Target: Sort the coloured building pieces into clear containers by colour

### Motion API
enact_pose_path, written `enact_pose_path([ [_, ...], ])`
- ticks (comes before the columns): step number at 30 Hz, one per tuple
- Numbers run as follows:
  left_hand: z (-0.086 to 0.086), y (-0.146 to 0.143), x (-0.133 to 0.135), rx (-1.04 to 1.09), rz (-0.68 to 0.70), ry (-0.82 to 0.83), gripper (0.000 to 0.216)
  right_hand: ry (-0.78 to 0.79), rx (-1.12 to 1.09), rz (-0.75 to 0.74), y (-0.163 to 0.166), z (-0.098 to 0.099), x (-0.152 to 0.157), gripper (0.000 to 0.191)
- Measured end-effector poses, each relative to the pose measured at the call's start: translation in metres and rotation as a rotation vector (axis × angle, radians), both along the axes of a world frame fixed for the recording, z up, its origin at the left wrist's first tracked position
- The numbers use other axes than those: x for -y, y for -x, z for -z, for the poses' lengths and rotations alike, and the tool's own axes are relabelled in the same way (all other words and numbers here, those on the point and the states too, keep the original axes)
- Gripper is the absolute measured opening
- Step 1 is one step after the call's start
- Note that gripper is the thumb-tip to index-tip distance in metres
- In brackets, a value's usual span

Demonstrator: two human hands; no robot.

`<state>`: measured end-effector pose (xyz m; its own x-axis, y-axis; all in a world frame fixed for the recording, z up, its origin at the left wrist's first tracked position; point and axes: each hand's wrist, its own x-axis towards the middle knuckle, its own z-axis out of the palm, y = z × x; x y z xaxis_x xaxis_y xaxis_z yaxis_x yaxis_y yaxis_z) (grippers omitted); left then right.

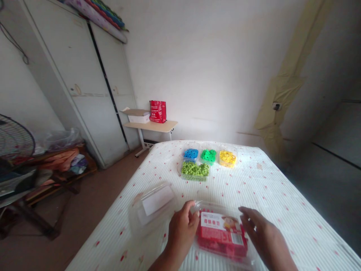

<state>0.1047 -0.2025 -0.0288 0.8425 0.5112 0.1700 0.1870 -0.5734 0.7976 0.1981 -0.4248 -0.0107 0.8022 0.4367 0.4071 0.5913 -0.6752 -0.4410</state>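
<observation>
In front of me on the bed-like table lies a clear plastic container [222, 242] filled with red pieces; a printed red-and-white label shows on its top. My left hand [183, 229] pinches its upper left corner, thumb and fingers at the rim. My right hand [261, 229] is at the opposite side, its bent fingers closed at the upper right edge; its thumb is mostly hidden. To the left rests a loose clear plastic lid [156, 203] with a white label. Farther off stands an open container of light green pieces [195, 171].
Behind it stand containers of blue pieces [191, 154], green pieces [208, 156] and yellow pieces [228, 158]. White cloth with red dots [135, 210] covers the surface. A small table [158, 127] with a red bag [158, 111] stands by the wall; a fan [15, 139] is at left.
</observation>
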Motion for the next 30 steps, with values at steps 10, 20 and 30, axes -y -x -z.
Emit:
enact_pose_path([
  [10,-0.014,0.007,-0.032,0.031,0.01,-0.011,0.042,-0.002,-0.18,-0.009,-0.009,-0.003,0.003,0.032],
  [20,-0.016,0.032,-0.128,-0.513,-0.004,-0.547,0.075,-0.058,-0.162,0.043,-0.017,-0.024,-0.001,0.029],
  [30,-0.026,0.034,-0.124,-0.306,0.174,-0.674,0.037,-0.506,-0.532,0.25,-0.068,-0.018,-0.006,0.033],
])
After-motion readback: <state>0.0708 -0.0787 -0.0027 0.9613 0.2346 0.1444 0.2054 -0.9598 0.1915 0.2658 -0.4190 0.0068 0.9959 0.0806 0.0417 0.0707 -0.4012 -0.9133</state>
